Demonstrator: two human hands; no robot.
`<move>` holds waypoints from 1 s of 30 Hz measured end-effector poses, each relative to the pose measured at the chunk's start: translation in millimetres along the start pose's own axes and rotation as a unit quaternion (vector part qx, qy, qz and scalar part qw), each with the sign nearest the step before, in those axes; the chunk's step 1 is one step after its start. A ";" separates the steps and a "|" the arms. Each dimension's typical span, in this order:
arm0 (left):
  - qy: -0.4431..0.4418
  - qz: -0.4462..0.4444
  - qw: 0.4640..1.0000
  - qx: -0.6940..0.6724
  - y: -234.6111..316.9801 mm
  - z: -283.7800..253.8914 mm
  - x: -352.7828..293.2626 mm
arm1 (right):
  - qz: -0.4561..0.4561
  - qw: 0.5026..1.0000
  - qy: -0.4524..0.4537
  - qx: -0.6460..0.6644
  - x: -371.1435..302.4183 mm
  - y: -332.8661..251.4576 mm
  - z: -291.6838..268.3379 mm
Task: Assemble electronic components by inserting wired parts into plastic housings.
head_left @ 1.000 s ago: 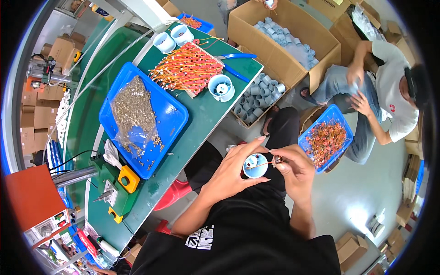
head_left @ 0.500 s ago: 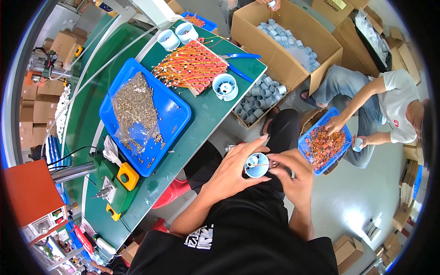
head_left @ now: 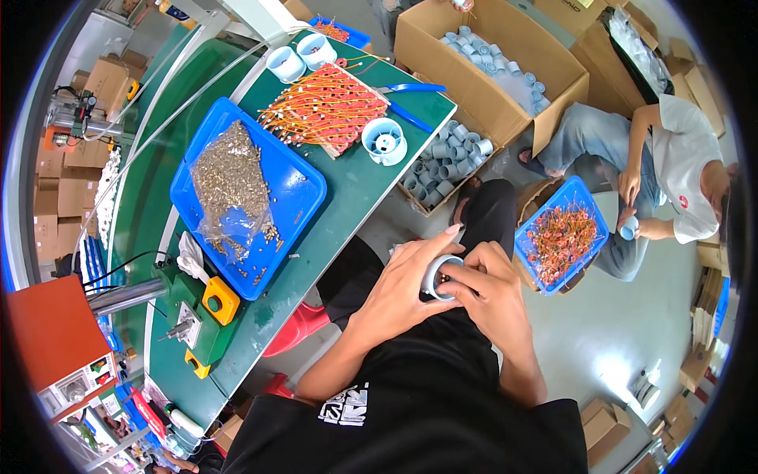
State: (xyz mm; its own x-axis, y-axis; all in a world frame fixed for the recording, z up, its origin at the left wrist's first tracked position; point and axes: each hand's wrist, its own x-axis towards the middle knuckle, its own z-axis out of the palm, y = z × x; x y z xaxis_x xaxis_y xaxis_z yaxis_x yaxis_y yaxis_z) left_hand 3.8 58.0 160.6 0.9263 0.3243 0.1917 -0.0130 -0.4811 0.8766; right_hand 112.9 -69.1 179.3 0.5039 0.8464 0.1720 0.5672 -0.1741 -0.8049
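Observation:
My left hand (head_left: 397, 291) is wrapped round a light-blue plastic cup-shaped housing (head_left: 432, 278), its opening facing up toward me. From the other side, my right hand (head_left: 495, 298) dips its thumb and fingertips into that opening. The fingers are closed together there; whatever they grip is hidden by them and by the rim. Both hands are above my lap, off the table edge. On the green table, a similar housing (head_left: 384, 142) with inner ribs stands near the corner, beside a red block (head_left: 357, 118) covered with orange and yellow wires.
A blue tray (head_left: 306, 193) on the table bears a bag of small brass-coloured parts (head_left: 233, 174). Blue-handled pliers (head_left: 414, 88) lie near the corner. Cardboard boxes (head_left: 482, 103) hold many housings. At right, a seated co-worker (head_left: 683, 150) is beside a blue tray of wired parts (head_left: 560, 237).
My right fingers have gone from the housing's side into its opening, and the housing has tilted. The co-worker's hand has left the wire tray and come to the housing they hold.

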 end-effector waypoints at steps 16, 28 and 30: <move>0.022 0.017 1.000 -0.007 -5.8 6.4 -9.3 | -0.022 1.000 0.010 0.014 -3.0 2.3 -0.8; 0.014 -0.001 0.998 -0.055 -7.0 17.2 -17.1 | -0.038 0.996 -0.074 -0.017 -0.8 2.1 -20.8; 0.035 0.004 0.996 -0.082 -8.3 19.9 -15.9 | -0.030 0.998 -0.062 -0.002 -2.1 4.3 -20.0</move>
State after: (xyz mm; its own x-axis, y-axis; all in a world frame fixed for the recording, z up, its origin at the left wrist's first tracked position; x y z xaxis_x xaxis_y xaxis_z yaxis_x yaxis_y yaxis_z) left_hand -3.3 40.6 141.4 0.8971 0.3804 0.2250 -0.0876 -0.3459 0.9342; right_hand 127.3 -81.8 186.8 0.3850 0.9109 0.1482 0.5966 -0.1231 -0.7930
